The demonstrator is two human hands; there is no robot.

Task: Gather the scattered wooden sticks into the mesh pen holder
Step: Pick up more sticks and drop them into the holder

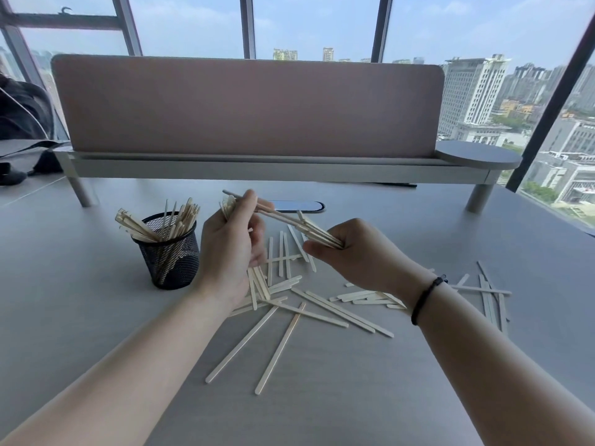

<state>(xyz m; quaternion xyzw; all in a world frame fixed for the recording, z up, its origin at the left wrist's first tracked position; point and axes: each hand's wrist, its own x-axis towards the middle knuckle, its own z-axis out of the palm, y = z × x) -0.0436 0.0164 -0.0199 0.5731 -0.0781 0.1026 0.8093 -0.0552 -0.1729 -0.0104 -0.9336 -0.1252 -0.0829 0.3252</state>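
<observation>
I count one mesh pen holder (169, 252); two hands, left hand (227, 249) and right hand (357, 252); wooden sticks (322, 312) too many and overlapped to count exactly.

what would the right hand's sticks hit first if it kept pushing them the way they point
Probably the left hand: the bundle of sticks held by the right hand slants up-left, its far end already at the left hand's fingertips. Depth is hard to judge.

Two bare forearms, no sleeves, thin black braided cord bracelet (426, 297) round the right wrist
</observation>
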